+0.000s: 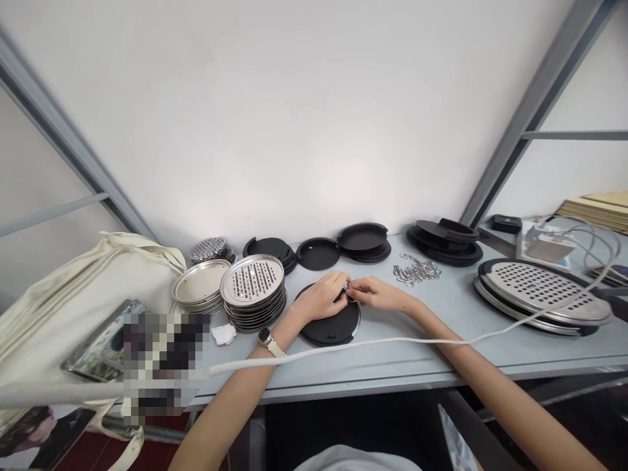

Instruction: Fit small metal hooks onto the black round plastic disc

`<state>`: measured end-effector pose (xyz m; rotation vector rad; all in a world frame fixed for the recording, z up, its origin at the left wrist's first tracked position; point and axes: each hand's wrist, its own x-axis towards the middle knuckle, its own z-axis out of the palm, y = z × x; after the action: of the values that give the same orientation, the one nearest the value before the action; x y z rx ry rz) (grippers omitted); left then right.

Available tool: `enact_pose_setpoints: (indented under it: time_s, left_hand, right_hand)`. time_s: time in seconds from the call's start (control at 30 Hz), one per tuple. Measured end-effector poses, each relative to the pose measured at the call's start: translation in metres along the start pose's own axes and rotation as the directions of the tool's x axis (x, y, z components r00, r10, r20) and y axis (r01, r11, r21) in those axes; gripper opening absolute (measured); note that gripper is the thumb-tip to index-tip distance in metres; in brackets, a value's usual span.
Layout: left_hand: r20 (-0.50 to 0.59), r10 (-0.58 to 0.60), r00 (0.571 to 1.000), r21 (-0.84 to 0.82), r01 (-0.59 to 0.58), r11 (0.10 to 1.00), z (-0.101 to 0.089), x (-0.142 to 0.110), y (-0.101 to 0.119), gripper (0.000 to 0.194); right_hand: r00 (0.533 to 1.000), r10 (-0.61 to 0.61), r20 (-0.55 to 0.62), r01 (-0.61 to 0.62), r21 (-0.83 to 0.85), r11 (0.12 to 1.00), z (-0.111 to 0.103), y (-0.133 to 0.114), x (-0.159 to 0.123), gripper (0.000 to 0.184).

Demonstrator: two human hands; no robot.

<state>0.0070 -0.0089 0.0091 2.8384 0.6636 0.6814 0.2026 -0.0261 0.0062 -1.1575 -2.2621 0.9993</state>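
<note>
A black round plate (330, 327) lies flat on the table in front of me, with a small slot near its front edge. My left hand (321, 299) rests over the plate's upper part, its fingers bent and closed at the far right rim. My right hand (373, 293) pinches a small metal ring-shaped hook (351, 299) at that same rim, fingertips meeting those of the left. The fingers partly cover the hook, so whether it passes through the plate cannot be seen. A loose pile of similar metal hooks (416, 270) lies to the right, beyond my right hand.
Left stand stacked metal grater discs (252, 281), plain metal discs (201, 282) and a crumpled white tissue (224, 334). Black plates (363, 239) line the wall. Larger perforated discs (544, 291) sit right. A white cable (392, 340) crosses before my forearms; a cloth bag (132, 275) lies left.
</note>
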Motion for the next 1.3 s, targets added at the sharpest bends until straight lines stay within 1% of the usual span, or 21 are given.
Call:
enact_pose_setpoints:
  time_s: [0.2,0.33,0.47,0.7,0.9,1.3]
  left_hand:
    - [-0.021,-0.031,0.999,-0.047,0.03,0.998,0.0003,-0.0005,0.0004,0.029]
    - [-0.027,-0.035,0.999,-0.065,0.033,0.997,0.0013,-0.0003,-0.0005,0.031]
    - [-0.028,-0.028,0.999,-0.048,0.027,0.998,0.0013,-0.0002,-0.001,0.029]
    - [-0.008,-0.026,1.0,-0.022,0.026,0.999,-0.0001,0.0003,-0.0001,0.028]
    - [-0.01,-0.011,1.0,0.0,0.011,1.0,-0.0004,0.0005,0.0001,0.029]
    - [-0.001,-0.009,1.0,0.049,0.009,0.999,-0.0015,0.0003,0.0013,0.027]
  right_hand:
    - [1.0,0.004,0.0,-0.004,-0.021,1.0,-0.0013,-0.0027,-0.0004,0.031]
    - [1.0,0.002,-0.001,-0.002,-0.041,0.999,-0.0021,-0.001,0.0003,0.028]
    - [1.0,-0.001,0.003,0.001,-0.054,0.999,-0.0031,0.0019,0.0008,0.027]
    - [1.0,0.005,-0.027,-0.007,-0.066,0.998,-0.0036,0.0015,-0.0001,0.028]
    - [0.999,-0.016,-0.052,0.012,-0.074,0.997,-0.0049,0.0021,0.0005,0.031]
    - [0.999,-0.001,-0.033,-0.002,-0.076,0.997,-0.0052,0.0001,-0.0004,0.03]
